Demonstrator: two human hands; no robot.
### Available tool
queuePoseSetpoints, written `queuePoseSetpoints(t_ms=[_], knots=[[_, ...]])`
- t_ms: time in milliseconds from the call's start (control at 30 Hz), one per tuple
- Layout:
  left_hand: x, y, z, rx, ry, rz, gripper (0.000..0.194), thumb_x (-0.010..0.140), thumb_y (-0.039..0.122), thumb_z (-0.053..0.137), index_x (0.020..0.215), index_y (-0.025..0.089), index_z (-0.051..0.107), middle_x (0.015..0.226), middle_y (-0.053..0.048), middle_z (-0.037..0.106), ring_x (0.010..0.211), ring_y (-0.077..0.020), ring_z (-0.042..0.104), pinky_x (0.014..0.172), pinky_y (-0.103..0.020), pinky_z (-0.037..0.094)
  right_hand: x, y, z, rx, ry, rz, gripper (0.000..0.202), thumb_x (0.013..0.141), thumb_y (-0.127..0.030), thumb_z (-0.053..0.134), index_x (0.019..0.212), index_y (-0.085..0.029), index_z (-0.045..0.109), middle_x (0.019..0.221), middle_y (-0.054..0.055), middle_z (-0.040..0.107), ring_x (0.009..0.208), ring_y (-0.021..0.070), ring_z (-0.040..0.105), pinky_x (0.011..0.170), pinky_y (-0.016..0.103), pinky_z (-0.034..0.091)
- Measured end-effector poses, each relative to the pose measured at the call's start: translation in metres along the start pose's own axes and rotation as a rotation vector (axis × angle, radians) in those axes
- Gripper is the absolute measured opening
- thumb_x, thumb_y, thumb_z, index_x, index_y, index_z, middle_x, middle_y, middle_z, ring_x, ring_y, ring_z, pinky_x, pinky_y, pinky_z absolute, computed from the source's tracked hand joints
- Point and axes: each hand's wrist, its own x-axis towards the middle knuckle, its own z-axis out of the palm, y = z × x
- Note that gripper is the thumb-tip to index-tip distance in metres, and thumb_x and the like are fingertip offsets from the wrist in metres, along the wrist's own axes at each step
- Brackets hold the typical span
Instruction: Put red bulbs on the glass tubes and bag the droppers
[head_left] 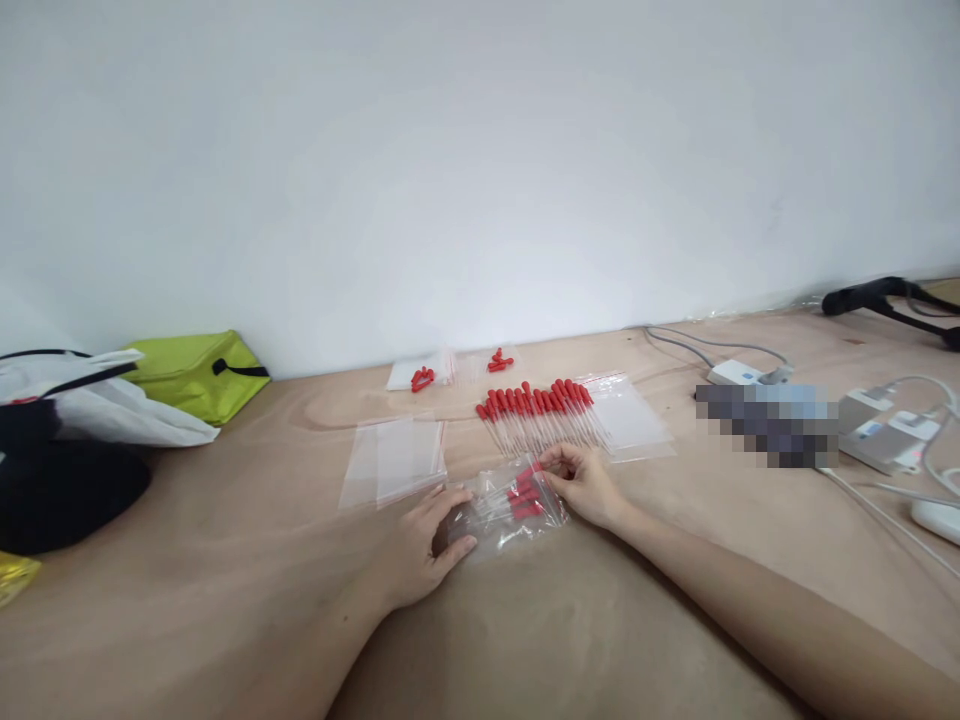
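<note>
A clear zip bag (491, 535) with several red-bulbed glass droppers (525, 492) inside lies low over the table in front of me. At its right end, my right hand (589, 485) pinches the zip edge between thumb and fingers. My left hand (424, 545) curves round the opposite end, thumb at the lower edge and fingers at the upper edge. Just behind the bag, a row of loose droppers (536, 405) lies side by side, red bulbs away from me. Flat zip bags (397, 460) lie to the left of the row, another bag (634, 415) to its right.
Two small groups of red rubber bulbs (422, 379) lie on bags near the wall. At left are a yellow-green bag (187, 375), a white bag (165, 410) and a black item (71, 500). Power strips (885, 435) with cables and a blurred-out object (765, 425) occupy the right.
</note>
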Motion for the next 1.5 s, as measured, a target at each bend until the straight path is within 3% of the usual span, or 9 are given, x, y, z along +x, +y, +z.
queuePoseSetpoints(t_ms=[167,300,533,633,767,1000,1133,1267,1500], knots=[[0.000,0.000,-0.001,0.012,0.011,0.028,0.037,0.079,0.032,0.049,0.115,0.022,0.045,0.117,-0.004,0.056,0.114,-0.0229,0.046,0.101,-0.042,0.033,0.003,-0.002,-0.005,-0.218,-0.084,-0.172,0.015,0.074,-0.022,0.050,0.071,-0.020,0.065,0.083,0.004,0.059,0.073,0.0142,0.055,0.063,0.026,0.044],[0.001,0.002,-0.003,0.009,0.011,0.045,0.036,0.079,0.030,0.050,0.114,0.022,0.044,0.115,-0.004,0.057,0.112,-0.0226,0.048,0.099,-0.043,0.034,0.032,-0.007,-0.015,-0.391,0.098,-0.074,0.011,0.072,-0.022,0.050,0.074,-0.018,0.060,0.073,0.002,0.060,0.061,0.0122,0.053,0.057,0.024,0.042],[0.001,-0.001,0.000,-0.036,0.032,0.084,0.029,0.080,0.028,0.049,0.108,0.021,0.046,0.116,-0.006,0.055,0.109,-0.0204,0.049,0.097,-0.041,0.037,0.109,-0.021,-0.003,-0.619,0.231,0.133,0.032,0.074,-0.026,0.052,0.102,-0.012,0.055,0.093,0.010,0.060,0.085,0.0184,0.057,0.074,0.028,0.042],[0.000,-0.003,0.001,-0.035,0.029,0.093,0.029,0.080,0.028,0.049,0.108,0.021,0.045,0.116,-0.006,0.054,0.110,-0.0207,0.048,0.098,-0.041,0.036,0.126,-0.022,0.006,-0.639,0.269,0.184,0.029,0.075,-0.030,0.051,0.095,-0.011,0.060,0.105,0.017,0.054,0.091,0.0243,0.056,0.077,0.034,0.041],[-0.001,-0.003,0.001,-0.026,0.020,0.105,0.032,0.081,0.028,0.049,0.111,0.022,0.043,0.116,-0.006,0.054,0.112,-0.0213,0.046,0.098,-0.042,0.035,0.135,-0.023,0.008,-0.625,0.287,0.213,0.020,0.072,-0.029,0.054,0.077,-0.012,0.063,0.101,0.018,0.055,0.086,0.0265,0.058,0.074,0.038,0.042],[0.000,-0.003,0.000,-0.009,0.002,0.130,0.026,0.083,0.024,0.045,0.109,0.022,0.044,0.118,-0.006,0.053,0.115,-0.0208,0.044,0.099,-0.043,0.034,0.102,-0.027,-0.034,-0.442,0.356,0.034,0.022,0.082,-0.035,0.040,0.084,-0.017,0.052,0.081,0.006,0.061,0.074,0.0150,0.058,0.066,0.027,0.044],[0.001,-0.006,0.000,0.040,-0.034,0.220,0.020,0.084,0.025,0.045,0.104,0.023,0.050,0.122,-0.005,0.051,0.119,-0.0214,0.040,0.101,-0.045,0.030,0.051,-0.015,-0.054,0.098,0.419,-0.018,0.031,0.077,-0.050,0.045,0.079,-0.019,0.044,0.059,-0.002,0.054,0.048,0.0109,0.051,0.046,0.024,0.041],[0.002,-0.005,0.000,0.072,-0.045,0.217,0.026,0.084,0.029,0.047,0.110,0.025,0.051,0.124,-0.005,0.049,0.120,-0.0224,0.038,0.101,-0.045,0.031,0.015,-0.002,-0.049,0.353,0.440,0.071,0.036,0.070,-0.054,0.054,0.078,-0.021,0.043,0.064,-0.003,0.055,0.049,0.0092,0.051,0.045,0.023,0.043],[0.002,-0.002,-0.003,0.073,-0.080,0.182,0.031,0.085,0.030,0.045,0.115,0.026,0.049,0.126,-0.005,0.048,0.121,-0.0227,0.037,0.101,-0.046,0.031,0.005,0.006,-0.029,0.475,0.375,0.178,0.040,0.066,-0.057,0.057,0.077,-0.022,0.042,0.065,-0.003,0.054,0.052,0.0107,0.054,0.048,0.024,0.046]])
